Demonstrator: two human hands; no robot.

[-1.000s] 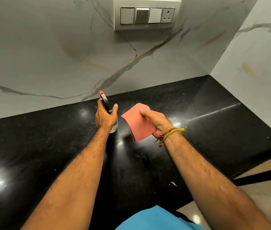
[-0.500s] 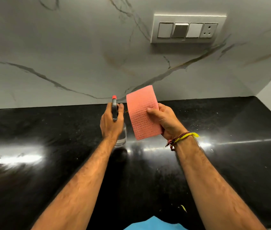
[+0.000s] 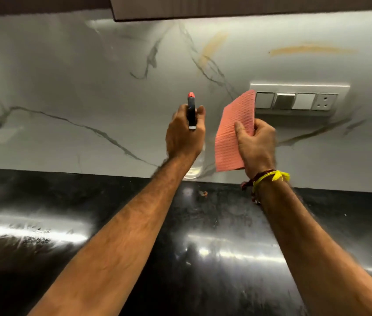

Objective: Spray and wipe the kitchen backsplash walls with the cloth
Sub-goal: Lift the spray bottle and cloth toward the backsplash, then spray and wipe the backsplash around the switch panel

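1. A glossy black desk [image 3: 43, 224] is seen nearest.
2. Above it, the spray bottle [image 3: 191, 110] is gripped by the curled left hand [image 3: 183, 135].
3. The pink cloth [image 3: 234, 133] is pinched upright by the right hand [image 3: 256, 144].
4. Beyond both, the stained marble backsplash [image 3: 77, 76] carries a switch panel [image 3: 299, 99].

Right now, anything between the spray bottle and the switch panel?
Head view: the pink cloth, held up by the right hand, hangs between the spray bottle in the left hand and the switch panel; its top corner overlaps the panel's left edge.
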